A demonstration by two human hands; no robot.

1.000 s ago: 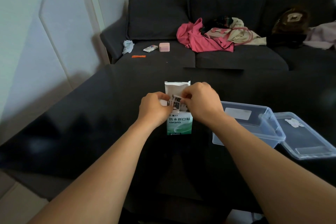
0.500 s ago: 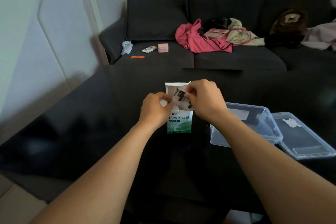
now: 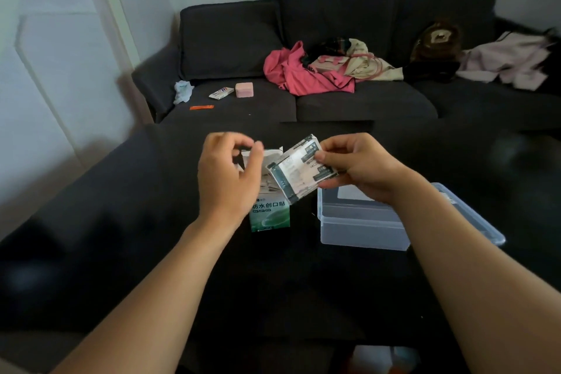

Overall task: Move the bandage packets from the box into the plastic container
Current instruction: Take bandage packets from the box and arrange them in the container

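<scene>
A white and green bandage box [image 3: 270, 209] stands upright on the black table [image 3: 151, 222], its top flap open. My right hand [image 3: 361, 167] pinches a stack of bandage packets [image 3: 299, 171], tilted, above the box and left of the clear plastic container [image 3: 361, 228]. My left hand [image 3: 226, 171] hovers over the box's open top with fingers loosely curled, holding nothing. The box's upper part is partly hidden by that hand and the packets.
The container's clear lid [image 3: 473, 215] lies right of it, mostly hidden by my right arm. Behind the table is a dark sofa [image 3: 364, 100] with pink clothes [image 3: 303, 76], a pink case [image 3: 244, 89] and small items.
My right hand has pulled the packets up out of the box and toward the right. My left hand has let go of the box top and lifted slightly.
</scene>
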